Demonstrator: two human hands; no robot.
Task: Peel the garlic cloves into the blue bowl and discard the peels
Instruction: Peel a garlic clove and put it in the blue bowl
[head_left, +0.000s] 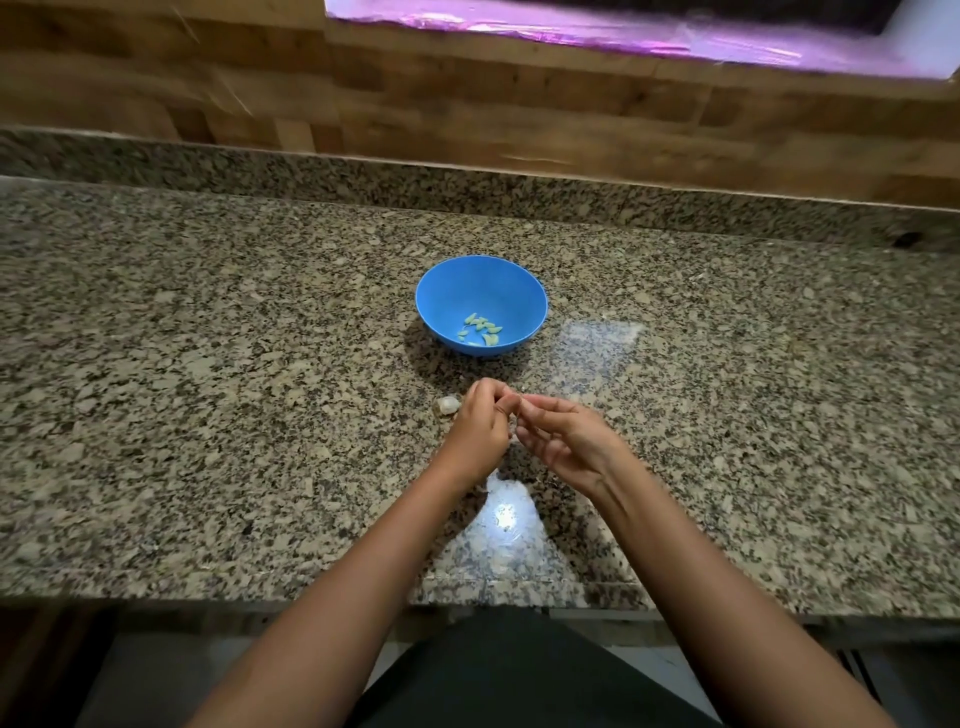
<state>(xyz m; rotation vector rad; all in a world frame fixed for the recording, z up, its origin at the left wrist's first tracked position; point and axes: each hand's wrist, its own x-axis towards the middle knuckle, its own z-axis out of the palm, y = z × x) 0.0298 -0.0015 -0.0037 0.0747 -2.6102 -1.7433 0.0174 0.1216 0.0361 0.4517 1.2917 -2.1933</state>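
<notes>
Nearby, unpeeled garlic (448, 406) beside left hand (480, 428).

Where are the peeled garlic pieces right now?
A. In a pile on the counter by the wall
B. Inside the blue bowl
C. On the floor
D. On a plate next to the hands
B: the pale peeled garlic pieces lie at the bottom of the blue bowl, which stands on the counter beyond the left hand and right hand.
</notes>
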